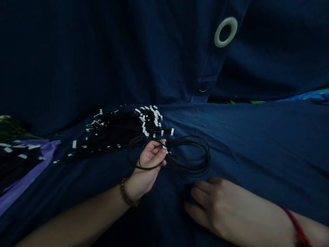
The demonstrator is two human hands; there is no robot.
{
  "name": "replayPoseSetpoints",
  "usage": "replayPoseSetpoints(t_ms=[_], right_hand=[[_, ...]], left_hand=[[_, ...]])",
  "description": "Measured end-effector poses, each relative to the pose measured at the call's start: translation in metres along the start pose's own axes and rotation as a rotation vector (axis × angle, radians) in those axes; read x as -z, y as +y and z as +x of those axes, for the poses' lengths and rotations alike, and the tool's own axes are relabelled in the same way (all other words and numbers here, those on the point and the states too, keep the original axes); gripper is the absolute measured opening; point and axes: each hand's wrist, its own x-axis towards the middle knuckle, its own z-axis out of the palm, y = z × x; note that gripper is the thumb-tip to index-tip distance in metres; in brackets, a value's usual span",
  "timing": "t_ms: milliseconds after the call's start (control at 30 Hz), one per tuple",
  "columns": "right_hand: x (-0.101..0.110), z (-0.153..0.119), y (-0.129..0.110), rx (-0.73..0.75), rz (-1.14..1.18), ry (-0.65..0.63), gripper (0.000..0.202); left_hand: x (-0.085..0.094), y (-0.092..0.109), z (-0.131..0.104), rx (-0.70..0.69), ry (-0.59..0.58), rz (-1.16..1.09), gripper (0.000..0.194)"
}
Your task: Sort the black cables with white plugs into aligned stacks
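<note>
A looped coil of black cable point(190, 156) is pinched at its middle by my left hand point(151, 157), between thumb and fingers. At the pinch point a small white piece point(164, 147), a tag or connector, shows. One looser loop of the cable passes around the left hand; the main loops extend to its right. My right hand point(216, 206) is below and to the right of the coil, apart from it. Its back faces up, with loosely bent fingers and a gap between thumb and fingers. Nothing shows in it, though its palm is hidden.
Behind my left hand lies a pile of black cables point(115, 128) with white ends. More white-ended cables sit at the far left on a purple sheet point(48, 154), near some leafy stems point(15, 128). Dark blue cloth point(257, 137) covers the surface, and a ringed curtain point(154, 51) hangs behind.
</note>
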Motion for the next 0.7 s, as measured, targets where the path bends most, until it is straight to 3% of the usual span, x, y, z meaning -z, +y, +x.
replayPoseSetpoints(t_ms=[133,233,300,433,467,500,533,600,667,700], right_hand=[[-0.013,0.004,0.009,0.132,0.129,0.089,0.020],[-0.012,-0.001,0.031,0.167,0.418,0.276,0.026],[-0.010,-0.005,0.048,0.011,0.666,0.500,0.019],[0.004,-0.008,0.073,-0.463,1.457,1.170,0.013],[0.010,-0.009,0.075,-0.547,1.665,1.279,0.014],[0.016,-0.008,0.075,-0.607,1.817,1.309,0.012],[0.022,-0.008,0.072,-0.630,1.896,1.257,0.009],[0.030,-0.007,0.061,-0.643,1.868,0.940,0.005],[0.031,-0.005,0.045,-0.657,1.604,0.571,0.008],[0.029,-0.004,0.036,-0.658,1.405,0.448,0.007]], left_hand=[[0.004,-0.003,0.002,-0.120,-0.001,0.079,0.032],[0.012,-0.010,0.009,-0.238,-0.029,0.214,0.028],[0.017,-0.015,0.012,-0.284,-0.050,0.269,0.025],[0.018,-0.016,0.010,-0.317,-0.102,0.304,0.025],[0.016,-0.015,0.008,-0.322,-0.118,0.304,0.024],[0.014,-0.013,0.005,-0.327,-0.137,0.303,0.023],[0.013,-0.012,0.003,-0.336,-0.161,0.300,0.022],[0.010,-0.009,-0.002,-0.388,-0.219,0.309,0.020],[0.010,-0.008,-0.007,-0.518,-0.291,0.345,0.022],[0.010,-0.008,-0.009,-0.593,-0.331,0.368,0.024]])
